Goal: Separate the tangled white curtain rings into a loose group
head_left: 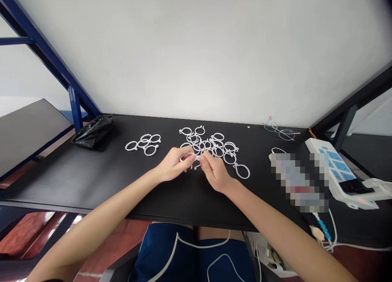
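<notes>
Between both hands is a white plastic ring (190, 154) with a small clasp. My left hand (174, 163) pinches its left side, thumb on top. My right hand (215, 171) has its fingers closed on the clasp end at the right, covering part of it. Just behind the hands lies a loose pile of similar white rings (218, 152), several of them overlapping and some with their ends apart. A smaller group of white rings (150, 150) lies to the left, and these look closed.
A black plastic bag (93, 131) sits at the table's left end. Eyeglasses (287, 135) lie at the back right. Nearer on the right are a blurred-out phone-like object (298, 184), a white power strip (335, 163) and cables. The black table (122, 180) meets a white wall.
</notes>
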`<state>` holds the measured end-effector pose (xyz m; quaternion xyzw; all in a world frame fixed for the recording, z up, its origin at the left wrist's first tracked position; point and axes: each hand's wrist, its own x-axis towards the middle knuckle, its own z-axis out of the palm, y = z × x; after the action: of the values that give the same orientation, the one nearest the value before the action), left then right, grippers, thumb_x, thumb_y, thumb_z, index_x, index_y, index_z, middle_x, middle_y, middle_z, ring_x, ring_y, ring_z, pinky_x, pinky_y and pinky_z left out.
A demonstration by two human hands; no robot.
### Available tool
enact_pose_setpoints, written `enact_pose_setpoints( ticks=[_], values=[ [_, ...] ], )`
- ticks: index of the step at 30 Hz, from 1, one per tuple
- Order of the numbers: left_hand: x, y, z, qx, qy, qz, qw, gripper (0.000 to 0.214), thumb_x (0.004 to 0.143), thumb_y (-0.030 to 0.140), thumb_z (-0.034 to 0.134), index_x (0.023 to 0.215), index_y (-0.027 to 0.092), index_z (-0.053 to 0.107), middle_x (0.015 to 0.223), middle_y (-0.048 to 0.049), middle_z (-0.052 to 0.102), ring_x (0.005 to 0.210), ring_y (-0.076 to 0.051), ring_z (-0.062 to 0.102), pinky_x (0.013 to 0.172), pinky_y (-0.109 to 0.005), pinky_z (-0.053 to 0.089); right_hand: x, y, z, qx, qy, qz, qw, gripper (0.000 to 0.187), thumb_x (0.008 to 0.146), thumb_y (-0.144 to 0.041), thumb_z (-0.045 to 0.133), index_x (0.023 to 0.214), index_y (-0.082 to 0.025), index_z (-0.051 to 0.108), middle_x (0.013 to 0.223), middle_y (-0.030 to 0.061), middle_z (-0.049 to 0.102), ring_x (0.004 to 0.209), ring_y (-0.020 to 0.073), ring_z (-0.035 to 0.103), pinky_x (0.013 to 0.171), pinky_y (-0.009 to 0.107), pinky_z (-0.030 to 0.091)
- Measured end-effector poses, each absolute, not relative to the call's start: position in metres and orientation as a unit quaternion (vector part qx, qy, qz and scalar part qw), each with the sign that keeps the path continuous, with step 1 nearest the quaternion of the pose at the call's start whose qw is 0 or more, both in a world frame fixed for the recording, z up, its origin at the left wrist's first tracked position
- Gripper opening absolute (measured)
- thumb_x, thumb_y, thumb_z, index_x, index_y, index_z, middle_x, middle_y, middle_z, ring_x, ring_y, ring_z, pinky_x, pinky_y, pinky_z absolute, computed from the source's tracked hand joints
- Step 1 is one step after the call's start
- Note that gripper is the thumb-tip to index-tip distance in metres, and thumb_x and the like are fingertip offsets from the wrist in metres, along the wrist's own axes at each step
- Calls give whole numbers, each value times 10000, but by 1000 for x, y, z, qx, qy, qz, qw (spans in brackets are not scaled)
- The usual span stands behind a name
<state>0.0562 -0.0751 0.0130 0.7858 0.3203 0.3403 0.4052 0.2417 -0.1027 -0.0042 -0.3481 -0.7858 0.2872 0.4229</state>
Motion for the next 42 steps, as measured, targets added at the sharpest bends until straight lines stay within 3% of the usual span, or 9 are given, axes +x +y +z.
enact_pose_setpoints(
  ticks=[20,33,42],
  values=[
    [56,-75,15,777,325,314,438,372,929,465,443,741,148,493,634,39,462,527,-95,565,519,-200,428,238,-102,-13,-326,-776,293,453,280,1020,-292,298,752,-222,341,552,-63,369,455,88,356,479,239,303],
    [48,-72,19,751,334,340,457,454,950,508,343,660,175,449,495,61,350,477,-92,404,556,-236,468,244,-100,-14,-366,-763,251,470,278,1022,-288,288,762,-219,361,566,-56,356,464,92,366,483,246,290],
    [44,-69,20,737,359,343,459,585,965,557,247,608,165,495,429,46,336,457,-109,411,570,-258,425,240,-105,-11,-344,-775,281,450,260,1018,-271,287,770,-219,345,573,-59,367,470,90,354,494,247,300]
  ],
)
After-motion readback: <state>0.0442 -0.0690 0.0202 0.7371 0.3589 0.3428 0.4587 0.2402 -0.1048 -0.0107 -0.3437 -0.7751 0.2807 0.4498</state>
